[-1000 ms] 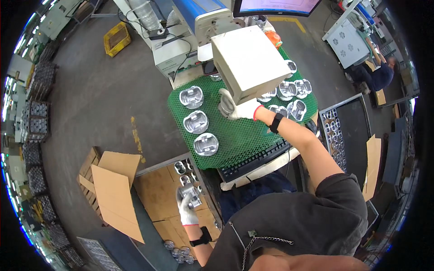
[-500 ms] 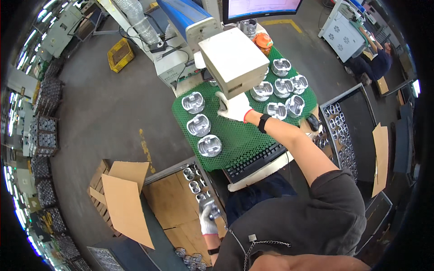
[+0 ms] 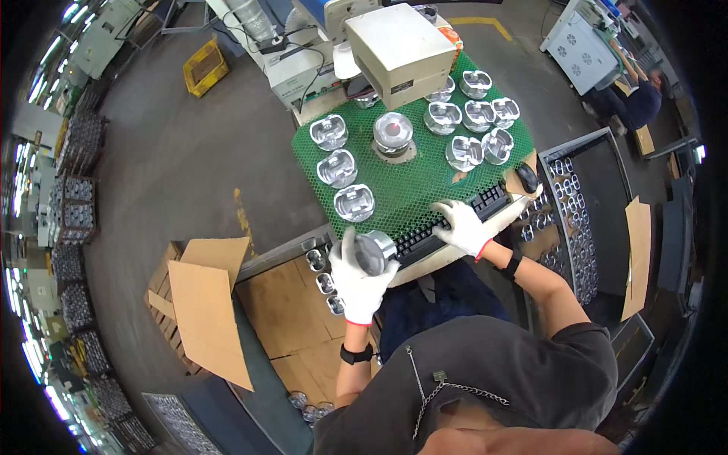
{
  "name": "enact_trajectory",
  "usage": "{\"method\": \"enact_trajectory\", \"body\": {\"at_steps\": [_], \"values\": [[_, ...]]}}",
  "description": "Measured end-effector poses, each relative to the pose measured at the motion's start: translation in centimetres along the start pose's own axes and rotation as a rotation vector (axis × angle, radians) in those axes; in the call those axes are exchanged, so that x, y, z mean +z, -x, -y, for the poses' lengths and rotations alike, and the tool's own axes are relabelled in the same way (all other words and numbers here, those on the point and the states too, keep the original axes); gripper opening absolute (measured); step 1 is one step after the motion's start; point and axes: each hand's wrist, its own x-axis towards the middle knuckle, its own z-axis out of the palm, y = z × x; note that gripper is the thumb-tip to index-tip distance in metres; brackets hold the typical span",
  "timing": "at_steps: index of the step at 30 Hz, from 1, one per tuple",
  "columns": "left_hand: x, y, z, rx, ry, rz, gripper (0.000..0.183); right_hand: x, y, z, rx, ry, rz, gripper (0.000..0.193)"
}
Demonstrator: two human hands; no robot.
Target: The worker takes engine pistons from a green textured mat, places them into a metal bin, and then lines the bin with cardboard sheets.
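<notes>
A silver metal piston (image 3: 374, 252) is held in my gloved left hand (image 3: 356, 284), at the near left edge of the green mat (image 3: 402, 193). My gloved right hand (image 3: 460, 226) rests over the black keyboard (image 3: 425, 239), fingers spread, holding nothing. Beneath the white box-shaped machine head (image 3: 402, 53), another piston (image 3: 393, 131) stands on a round fixture (image 3: 396, 154), with a reddish spot on its top. Three pistons (image 3: 336, 168) line the mat's left side. Several more pistons (image 3: 464, 153) are grouped on its right.
An open crate lined with cardboard (image 3: 284, 311) stands below left, with pistons (image 3: 324, 283) along its side. A rack of pistons (image 3: 572, 220) is at the right. A black mouse (image 3: 526, 178) lies beside the keyboard. A co-worker (image 3: 641, 102) is at the far right.
My left hand has lifted a piston from the crate up to the mat's edge. My right hand has drawn back from under the machine head to the keyboard, uncovering the piston on the fixture.
</notes>
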Motion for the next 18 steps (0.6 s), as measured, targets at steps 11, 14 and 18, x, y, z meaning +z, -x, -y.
{"method": "enact_trajectory", "body": {"at_steps": [11,14,18], "values": [[6.8,4.8,5.6,-0.837,1.201,0.570,0.075,-0.5,2.6,5.2,-0.290,-0.094,0.250,0.063],[9.4,5.8,7.6,-0.795,1.173,0.772,0.059,1.8,3.2,4.6,-0.325,-0.060,0.349,0.058],[8.2,4.6,7.9,-1.246,1.557,0.897,0.078,1.6,1.3,3.3,0.023,-0.233,0.394,0.047]]}}
